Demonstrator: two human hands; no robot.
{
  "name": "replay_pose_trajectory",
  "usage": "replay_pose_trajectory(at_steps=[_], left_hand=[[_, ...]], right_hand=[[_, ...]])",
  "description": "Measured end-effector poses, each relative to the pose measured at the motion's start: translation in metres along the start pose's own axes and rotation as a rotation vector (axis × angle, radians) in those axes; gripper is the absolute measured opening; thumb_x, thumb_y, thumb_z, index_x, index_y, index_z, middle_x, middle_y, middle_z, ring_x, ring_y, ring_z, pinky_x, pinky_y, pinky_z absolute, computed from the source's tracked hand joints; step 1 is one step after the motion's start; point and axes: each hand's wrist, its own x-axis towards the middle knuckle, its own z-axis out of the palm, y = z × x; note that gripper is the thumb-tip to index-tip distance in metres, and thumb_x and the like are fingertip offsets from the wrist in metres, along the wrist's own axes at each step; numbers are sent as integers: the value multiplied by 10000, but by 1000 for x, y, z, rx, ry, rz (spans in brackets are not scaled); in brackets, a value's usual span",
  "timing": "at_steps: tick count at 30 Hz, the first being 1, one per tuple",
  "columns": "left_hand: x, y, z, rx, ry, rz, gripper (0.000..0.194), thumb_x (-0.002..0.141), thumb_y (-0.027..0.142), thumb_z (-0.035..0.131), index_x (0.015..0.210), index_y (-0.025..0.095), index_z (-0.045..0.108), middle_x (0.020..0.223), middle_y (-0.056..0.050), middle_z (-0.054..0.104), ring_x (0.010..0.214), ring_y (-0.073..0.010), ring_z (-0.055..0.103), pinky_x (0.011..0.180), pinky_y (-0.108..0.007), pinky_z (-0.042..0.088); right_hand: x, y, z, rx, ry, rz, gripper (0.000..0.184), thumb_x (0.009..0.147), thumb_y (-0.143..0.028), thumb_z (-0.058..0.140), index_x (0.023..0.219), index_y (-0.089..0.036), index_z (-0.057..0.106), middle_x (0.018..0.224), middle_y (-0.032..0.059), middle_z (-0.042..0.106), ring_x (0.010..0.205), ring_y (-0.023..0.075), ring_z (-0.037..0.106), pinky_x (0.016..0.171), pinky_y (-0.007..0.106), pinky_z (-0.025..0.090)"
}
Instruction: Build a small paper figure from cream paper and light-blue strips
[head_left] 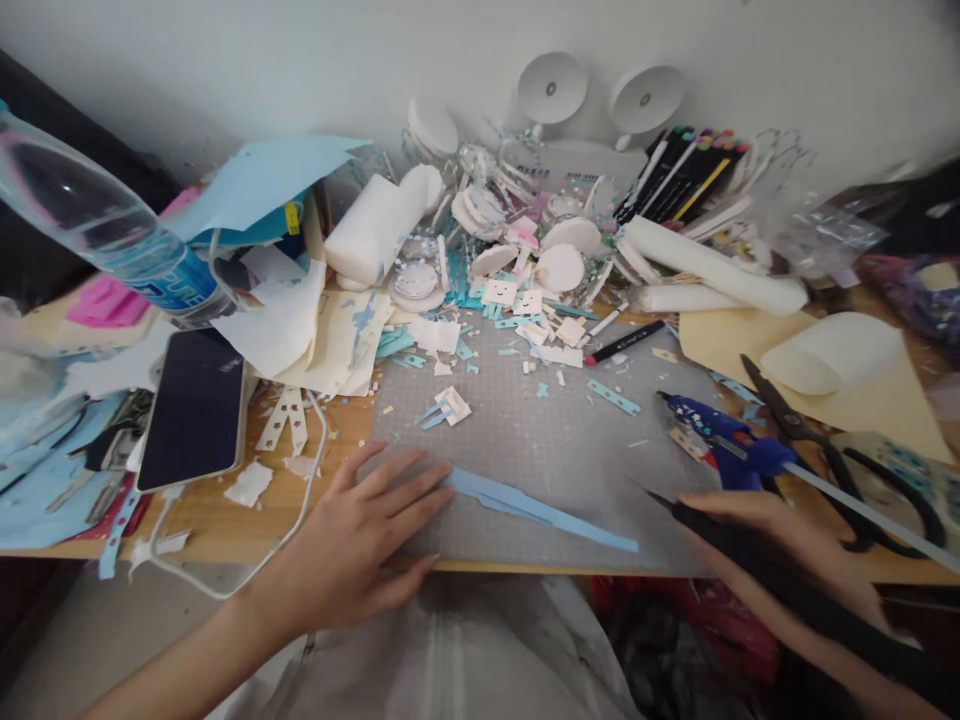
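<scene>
Head view: at the front right corner of the grey mat (555, 430), the right hand (795, 560) is closed round a black pointed tool (750, 562), its thin tip over the mat; the fingers are blurred and the tool's rear end fades into darkness. On the mat's front left part, the left hand (375, 525) lies palm down, fingers loosely spread, gripping nothing, fingertips touching a blue paper strip (544, 510). Long and pale, the strip slants along the mat's front, layered or folded, I cannot tell which, narrowing rightward; its left end is hidden under those fingers. Towards the mat's far edge, paper scraps (435, 335) overlap too densely to tell apart.
</scene>
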Motion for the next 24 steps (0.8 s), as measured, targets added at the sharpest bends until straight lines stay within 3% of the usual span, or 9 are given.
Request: replay_pose_trajectory(at_steps=[4,7,11,15,19,22,24], left_hand=[[-13,3,-3,48,96,-58,387,890,304,575,1265,211,594,1390,-57,586,1297,-300,480,1137,-500,159],[-17,12,0,62,159,-72,331,909,216,548,1233,180,602,1327,-76,632,1214,-266,546,1081,-451,289],[-10,29,12,40,161,-51,340,938,207,497,1260,132,577,1259,-93,670,1118,-242,601,970,-386,435],[0,37,21,52,136,-50,395,938,292,542,1277,89,558,1242,-107,675,1099,-265,622,944,-405,478],[0,36,24,44,158,-22,392,939,314,556,1260,90,561,1147,-113,708,1035,-257,655,938,-401,474],[-3,34,28,72,199,23,292,951,265,542,1187,104,602,1072,-94,725,989,-244,668,920,-396,473],[-5,34,30,88,227,55,204,949,209,542,1106,115,634,1005,-77,731,951,-230,673,904,-393,477]], right_hand=[[28,-5,21,17,-166,-17,228,861,-248,578,1075,-299,635,961,56,738,827,237,717,705,304,576],[49,-3,34,26,-194,-82,267,881,-287,535,1124,-254,641,1041,63,730,913,240,710,779,333,572],[70,1,51,-24,-121,-174,306,898,-294,497,1165,-245,639,1119,66,695,1016,236,672,836,356,550],[74,0,64,-138,27,-203,348,933,-209,403,1215,-212,608,1050,94,657,971,227,648,833,378,531],[61,0,51,-208,-29,-254,448,935,-195,365,1361,-235,497,1122,105,635,1017,244,643,840,399,537],[36,-2,22,-283,-118,-241,540,942,-294,405,1479,-301,354,1274,98,613,1083,281,643,813,426,558],[12,-6,1,-313,-109,-233,536,929,-396,469,1457,-339,404,1261,90,634,1039,285,661,711,408,575]])
